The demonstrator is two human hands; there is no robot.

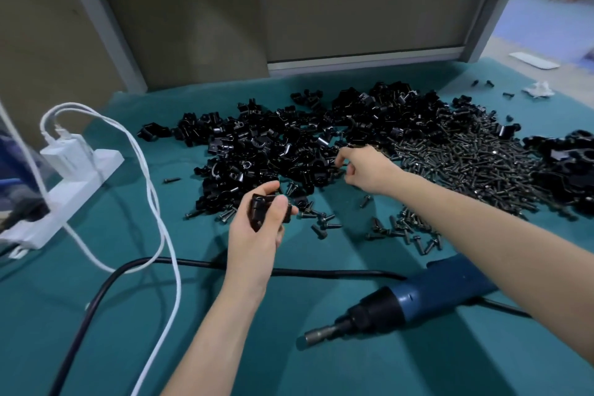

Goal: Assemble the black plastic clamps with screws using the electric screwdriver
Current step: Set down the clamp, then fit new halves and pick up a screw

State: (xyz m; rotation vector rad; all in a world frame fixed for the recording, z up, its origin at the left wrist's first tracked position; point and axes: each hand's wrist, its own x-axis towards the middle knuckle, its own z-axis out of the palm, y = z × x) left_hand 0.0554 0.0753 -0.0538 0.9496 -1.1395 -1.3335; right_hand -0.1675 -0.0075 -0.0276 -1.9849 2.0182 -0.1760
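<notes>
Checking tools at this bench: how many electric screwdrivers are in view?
1. The blue electric screwdriver lies on the green mat at the near right, bit pointing left, partly under the right forearm. Others may sit outside the frame.

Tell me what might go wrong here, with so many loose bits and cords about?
The forearm of the right hand passes over scattered screws and the electric screwdriver; pulling back fast might sweep screws away or knock the tool. The white cable and black cord loop near the left hand, which holds a clamp piece, and might snag.
</notes>
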